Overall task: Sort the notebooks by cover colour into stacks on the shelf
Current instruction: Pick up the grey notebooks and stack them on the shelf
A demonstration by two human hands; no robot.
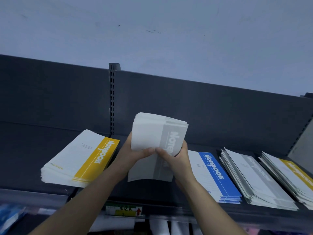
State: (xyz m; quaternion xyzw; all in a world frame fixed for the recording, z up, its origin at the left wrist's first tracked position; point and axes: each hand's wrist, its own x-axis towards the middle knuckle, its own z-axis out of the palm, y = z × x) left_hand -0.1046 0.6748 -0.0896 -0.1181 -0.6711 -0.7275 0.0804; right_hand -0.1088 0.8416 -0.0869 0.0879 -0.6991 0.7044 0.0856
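Observation:
Both hands hold a bundle of grey-banded notebooks (157,133) tilted up above the dark shelf (152,189). My left hand (133,150) grips its lower left edge and my right hand (176,156) its lower right. Under the bundle lies another grey notebook (149,172), flat on the shelf. A yellow-banded stack (81,160) sits to the left. To the right lie a blue-banded stack (215,175), then a fanned grey stack (254,180), then a yellow-banded stack (291,175) cut off by the frame edge.
A dark back panel (220,116) with a slotted upright post (112,99) rises behind the shelf. A price label (123,211) is clipped to the shelf's front rail. Goods on a lower shelf (160,226) show below.

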